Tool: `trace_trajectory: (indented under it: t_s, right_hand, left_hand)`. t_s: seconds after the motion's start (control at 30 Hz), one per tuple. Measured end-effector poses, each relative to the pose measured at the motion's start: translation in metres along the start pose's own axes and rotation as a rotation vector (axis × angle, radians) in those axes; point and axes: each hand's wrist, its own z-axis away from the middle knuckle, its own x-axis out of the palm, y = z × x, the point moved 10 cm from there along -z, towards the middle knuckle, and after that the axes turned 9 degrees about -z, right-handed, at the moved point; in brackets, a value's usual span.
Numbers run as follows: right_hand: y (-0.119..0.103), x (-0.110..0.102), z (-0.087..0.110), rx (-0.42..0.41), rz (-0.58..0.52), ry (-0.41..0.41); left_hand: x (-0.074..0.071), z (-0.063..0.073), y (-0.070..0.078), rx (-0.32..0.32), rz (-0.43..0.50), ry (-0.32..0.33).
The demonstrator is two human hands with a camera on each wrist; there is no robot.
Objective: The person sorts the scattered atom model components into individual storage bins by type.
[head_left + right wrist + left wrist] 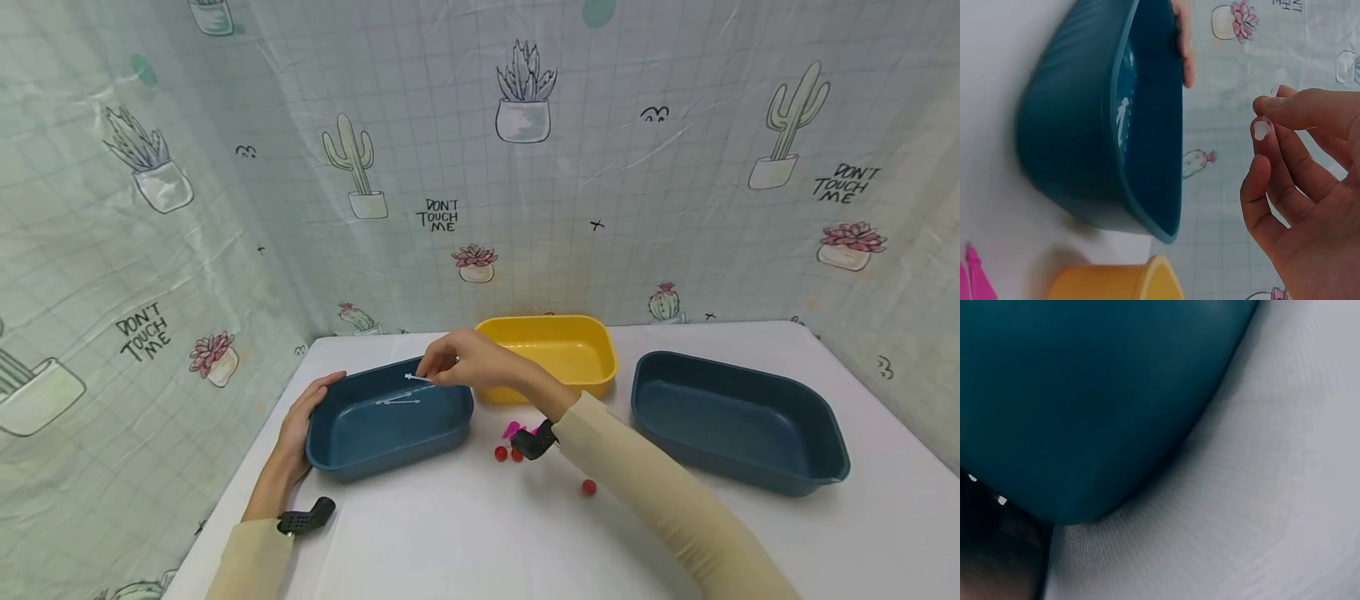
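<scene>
Right hand (474, 358), one, which I log pinching a white stick (417, 378) over the blue tray (397, 457) at ten o'clock; left hand (303, 417), one, fingers extended against its nine-o'clock end. Done, I judge: the white sticks (401, 402) inside; outstanding: the held one, perhaps pink pieces (512, 430) and red balls (501, 453), six o'clock of the yellow tray (558, 354).
</scene>
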Motion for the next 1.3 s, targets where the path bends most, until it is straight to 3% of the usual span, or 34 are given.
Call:
trace_trajectory:
  t_s: [0.67,1.3]
  right_hand:
    - [0.034,0.022,-0.037,0.072,-0.142,-0.011]
    - [0.061,0.051,-0.069,0.150,-0.119,-0.044]
  left_hand:
    - [0.005,-0.001,-0.003,-0.016,-0.019,0.014]
    - [0.001,-0.002,-0.001,-0.015,-0.014,0.014]
